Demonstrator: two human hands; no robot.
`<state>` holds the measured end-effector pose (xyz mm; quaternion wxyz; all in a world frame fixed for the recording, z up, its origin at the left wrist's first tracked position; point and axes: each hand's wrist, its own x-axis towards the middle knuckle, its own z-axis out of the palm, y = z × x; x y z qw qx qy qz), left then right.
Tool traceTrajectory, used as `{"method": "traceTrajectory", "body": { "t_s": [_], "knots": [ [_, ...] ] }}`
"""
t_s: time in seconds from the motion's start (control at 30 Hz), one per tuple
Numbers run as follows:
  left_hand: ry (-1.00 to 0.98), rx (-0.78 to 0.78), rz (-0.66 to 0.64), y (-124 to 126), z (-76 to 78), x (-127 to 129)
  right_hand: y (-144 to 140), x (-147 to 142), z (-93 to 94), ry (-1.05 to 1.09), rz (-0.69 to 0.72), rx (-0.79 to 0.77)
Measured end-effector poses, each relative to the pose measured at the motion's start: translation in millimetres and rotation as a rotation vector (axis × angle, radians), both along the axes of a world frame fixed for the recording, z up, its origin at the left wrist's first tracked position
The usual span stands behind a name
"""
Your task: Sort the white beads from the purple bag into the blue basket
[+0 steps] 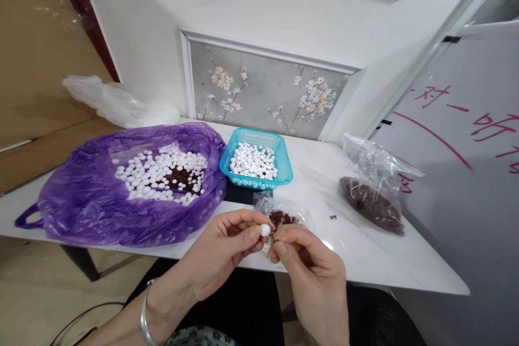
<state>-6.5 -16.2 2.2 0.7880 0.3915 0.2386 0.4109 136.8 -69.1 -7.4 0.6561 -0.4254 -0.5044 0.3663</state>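
Between the thumb and fingers of my left hand (231, 243) is a small white ball (265, 230). My right hand (310, 262) is pinched close beside it; whatever its fingertips hold is too small to make out. Just behind my hands lies an open clear bag (302, 217) with dark reddish-brown bits (283, 219) in it. A turquoise basket (285, 159) holds many white balls (253, 161). To its left, an open purple plastic bag (97, 194) contains more white balls and a patch of brown bits (182, 177).
On the right of the white table (421, 265) stands a clear bag of brown material (371, 203). One tiny brown piece (333, 217) lies nearby. A whiteboard (454, 184) borders the right side, and a cardboard box (36, 65) the left. Translucent plastic (121, 105) lies behind the purple bag.
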Motion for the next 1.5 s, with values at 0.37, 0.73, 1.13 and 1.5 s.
{"method": "traceTrajectory", "body": {
  "t_s": [0.37, 0.73, 1.13, 1.5],
  "knots": [
    [-0.045, -0.03, -0.002, -3.4, 3.3, 2.5, 1.5, -4.6, 8.0, -0.041, -0.021, 0.062],
    [0.062, -0.012, 0.059, -3.2, 2.1, 1.8, -1.3, -3.6, 5.9, -0.111, -0.029, 0.028],
    [0.196, 0.31, 0.025, 0.7, -0.3, -7.3, -1.3, -5.6, 3.8, -0.156, -0.045, -0.011],
    [0.318, 0.398, 0.024, 2.4, 2.6, -12.3, 2.0, -6.8, 5.0, 0.003, 0.054, -0.14]
  ]
}}
